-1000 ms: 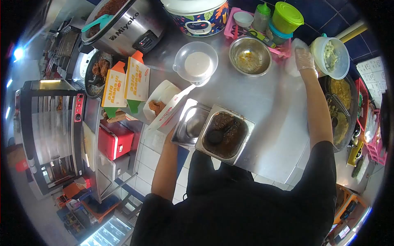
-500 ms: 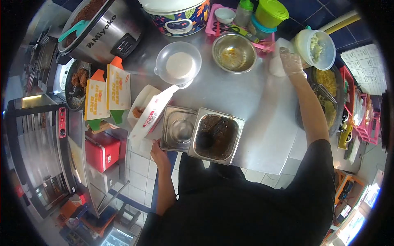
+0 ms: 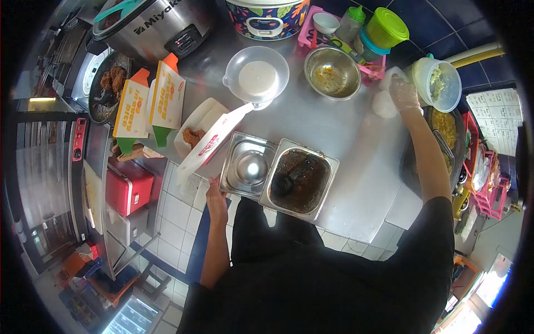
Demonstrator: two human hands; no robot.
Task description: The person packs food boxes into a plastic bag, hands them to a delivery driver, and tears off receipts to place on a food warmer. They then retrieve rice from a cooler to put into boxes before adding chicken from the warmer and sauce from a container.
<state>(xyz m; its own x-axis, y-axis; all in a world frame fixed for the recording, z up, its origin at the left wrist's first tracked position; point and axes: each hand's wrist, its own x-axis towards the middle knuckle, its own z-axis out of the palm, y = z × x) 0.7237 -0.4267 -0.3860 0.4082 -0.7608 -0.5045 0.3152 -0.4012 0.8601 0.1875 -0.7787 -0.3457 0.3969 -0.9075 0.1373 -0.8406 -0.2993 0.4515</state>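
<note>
My left hand (image 3: 216,193) is at the table's front edge, its fingers closed at the near left corner of an empty square steel pan (image 3: 229,177); some fingers are hidden. Beside that pan stands another steel pan (image 3: 332,177) with dark brown sauce and a black ladle (image 3: 282,185). On the far right, my right hand (image 3: 404,96), in a clear plastic glove, is closed against a white rounded object (image 3: 384,104) whose kind I cannot make out. A clear tub of shredded greens (image 3: 445,89) tilts next to this hand.
An open paper box (image 3: 192,119) holds fried chicken (image 3: 193,137), left of the pans. Behind are a plastic bowl (image 3: 257,75), a steel bowl (image 3: 332,73) and cookers (image 3: 267,25). Folded boxes (image 3: 167,97) stand at left. A dark pan (image 3: 445,125) with yellow food is at right.
The whole view has shifted a little. My right hand sits slightly lower along the white object. My left hand stays by the empty pan's corner.
</note>
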